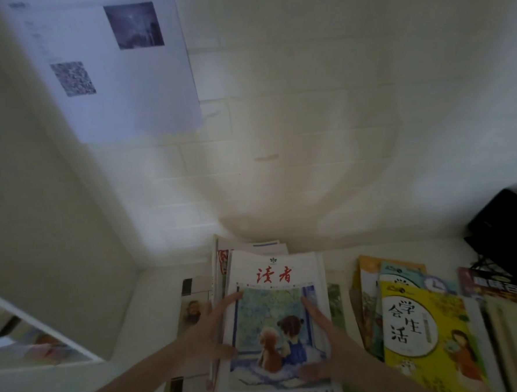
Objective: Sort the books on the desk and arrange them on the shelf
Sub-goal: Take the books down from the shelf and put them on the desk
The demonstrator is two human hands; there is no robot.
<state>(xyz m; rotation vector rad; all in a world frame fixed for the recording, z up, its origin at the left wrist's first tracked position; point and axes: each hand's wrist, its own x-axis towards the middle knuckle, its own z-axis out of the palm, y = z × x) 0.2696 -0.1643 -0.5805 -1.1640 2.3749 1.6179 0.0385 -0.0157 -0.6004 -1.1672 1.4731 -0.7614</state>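
Observation:
A stack of magazines lies on the white desk [154,296]. On top is a magazine [277,325] with red characters and a painting of a child and a dog. My left hand [212,332] grips the stack's left edge, thumb and index finger on the cover. At the right edge my right hand [323,343] grips it too, with the thumb on the lower cover. To the right lies a fanned pile of children's books, a yellow-green one [426,337] uppermost.
A white shelf panel [51,238] rises at the left, with a lower compartment at the far left. More books [513,316] lie at the right edge. A black object [504,229] with cables sits at the back right. A printed sheet [116,68] hangs on the wall.

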